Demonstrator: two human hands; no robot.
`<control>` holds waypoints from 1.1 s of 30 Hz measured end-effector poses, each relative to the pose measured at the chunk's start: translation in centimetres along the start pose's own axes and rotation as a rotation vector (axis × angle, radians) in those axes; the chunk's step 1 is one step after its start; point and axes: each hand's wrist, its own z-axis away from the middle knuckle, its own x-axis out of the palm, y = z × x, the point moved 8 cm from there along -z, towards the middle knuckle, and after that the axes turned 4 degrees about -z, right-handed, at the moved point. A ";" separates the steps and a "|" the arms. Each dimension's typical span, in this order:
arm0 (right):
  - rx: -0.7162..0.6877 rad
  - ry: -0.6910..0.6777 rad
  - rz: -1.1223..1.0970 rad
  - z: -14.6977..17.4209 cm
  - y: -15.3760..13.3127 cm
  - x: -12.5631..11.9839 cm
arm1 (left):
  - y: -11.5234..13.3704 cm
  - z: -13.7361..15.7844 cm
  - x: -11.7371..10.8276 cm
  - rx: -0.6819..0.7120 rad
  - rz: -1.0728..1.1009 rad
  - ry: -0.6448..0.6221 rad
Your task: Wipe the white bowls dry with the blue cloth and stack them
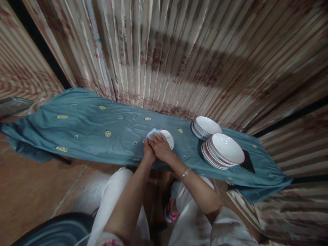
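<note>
Both my hands are close together over a white dish [168, 139] near the front edge of the cloth-covered table. My right hand [161, 147] lies across the dish, fingers bent onto a light blue cloth [153, 132] that covers the dish's left part. Beside it, my left hand [149, 152] is closed at the near left side of the dish and appears to grip its rim. Its fingertips are hidden behind the cloth and the right hand. Only the right part of the dish shows; I cannot tell how deep it is.
Right of my hands stand a stack of red-rimmed white bowls [228, 149] and, behind it, another stack of white bowls [208, 126]. A black flat object [248, 162] lies partly behind the front stack. The patterned teal tablecloth [87, 133] covers the table; a pleated curtain [164, 58] hangs behind.
</note>
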 end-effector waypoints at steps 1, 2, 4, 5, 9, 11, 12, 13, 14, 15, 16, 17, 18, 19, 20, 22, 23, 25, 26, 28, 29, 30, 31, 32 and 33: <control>-0.001 -0.002 0.004 -0.6 0.1 -0.1 | 0.0 0.1 0.1 -0.002 -0.001 0.012; 0.003 -0.008 0.011 -1.2 0.2 -0.1 | 0.1 0.3 0.1 -0.002 0.004 0.027; 0.029 -0.031 0.034 -2.3 0.6 -0.1 | 0.2 0.6 0.5 0.005 0.026 0.041; 0.052 -0.047 0.049 -2.8 1.0 -0.1 | 0.3 0.7 0.6 0.010 0.037 0.047; 0.157 -0.110 0.053 -4.5 2.6 0.1 | 0.4 1.1 0.9 0.005 0.068 0.080; 0.220 -0.136 0.012 -5.0 3.7 0.2 | 0.5 1.2 0.9 0.001 0.076 0.103; 0.254 -0.146 -0.013 -5.3 4.3 0.4 | 0.5 1.2 0.9 -0.001 0.072 0.114; 0.288 -0.153 -0.037 -5.5 5.0 0.5 | 0.5 1.3 0.8 -0.006 0.061 0.125; 0.318 -0.157 -0.058 -5.7 5.7 0.6 | 0.4 1.3 0.8 -0.011 0.045 0.133; 0.344 -0.156 -0.077 -5.9 6.4 0.7 | 0.4 1.4 0.8 -0.017 0.029 0.136; 0.366 -0.152 -0.094 -6.1 7.1 0.8 | 0.4 1.4 0.8 -0.023 0.017 0.137; 0.389 -0.146 -0.115 -6.1 8.0 0.9 | 0.4 1.4 0.7 -0.027 0.013 0.136; 0.411 -0.136 -0.141 -6.2 8.8 1.0 | 0.4 1.4 0.7 -0.029 0.015 0.135; 0.432 -0.122 -0.168 -6.1 9.7 1.1 | 0.4 1.4 0.7 -0.031 0.019 0.135; 0.449 -0.104 -0.196 -6.0 10.5 1.1 | 0.4 1.4 0.6 -0.033 0.023 0.135; 0.484 -0.060 -0.256 -5.4 12.3 1.3 | 0.3 1.4 0.5 -0.032 0.022 0.134; 0.502 -0.035 -0.288 -5.0 13.1 1.4 | 0.3 1.3 0.5 -0.029 0.018 0.130; 0.538 0.021 -0.352 -3.9 14.6 1.6 | 0.3 1.2 0.5 -0.019 0.013 0.125; 0.557 0.050 -0.383 -3.3 15.2 1.7 | 0.4 1.2 0.5 -0.015 0.013 0.127; 0.593 0.109 -0.439 -1.9 16.1 1.9 | 0.3 1.1 0.5 -0.014 0.011 0.136; 0.609 0.137 -0.462 -1.2 16.4 2.1 | 0.3 1.1 0.5 -0.018 0.008 0.140; 0.623 0.162 -0.483 -0.5 16.5 2.2 | 0.3 1.2 0.5 -0.021 0.006 0.141; 0.633 0.183 -0.497 0.1 16.6 2.4 | 0.3 1.2 0.6 -0.024 0.006 0.136; 0.643 0.208 -0.514 0.8 16.5 2.5 | 0.3 1.2 0.8 -0.027 0.008 0.128; 0.651 0.244 -0.542 1.4 16.4 2.6 | 0.3 1.3 0.9 -0.028 0.012 0.118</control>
